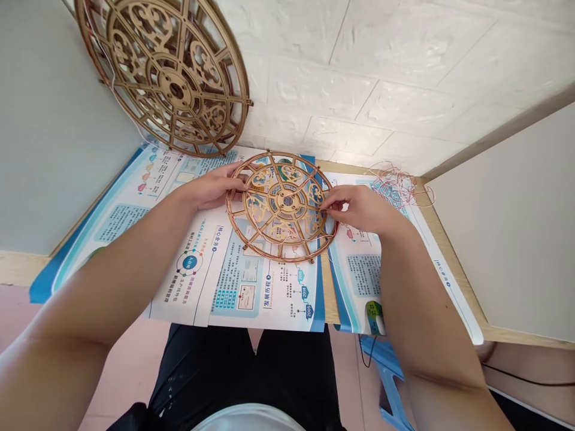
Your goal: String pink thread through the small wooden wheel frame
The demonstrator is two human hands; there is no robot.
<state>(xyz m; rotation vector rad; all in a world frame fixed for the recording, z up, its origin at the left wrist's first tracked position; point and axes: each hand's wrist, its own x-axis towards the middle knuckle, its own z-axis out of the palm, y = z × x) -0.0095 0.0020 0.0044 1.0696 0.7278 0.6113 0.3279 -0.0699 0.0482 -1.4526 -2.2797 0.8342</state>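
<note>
On the desk [330,293], printed leaflets [233,287] lie under a laser-cut wooden wheel [283,203] at centre frame, while a 2nd wooden wheel [175,90] leans at upper left. The left hand [209,187] grips the rim; the right hand [359,206] pinches the frame with closed fingers. Twisting could crack the thin spokes, and the tangled copper wire [399,184] at right could snag.

- On the printed sheet [265,287] at six o'clock from the wooden fretwork wheel [282,206], you can read the heading "发展历程", with "Development History" in small type beside it.
- Just right of that heading, you have a timeline with "2015", "2014" and "2005" on blue markers [305,292].
- The remaining small print on your sheets is too small to read.
</note>
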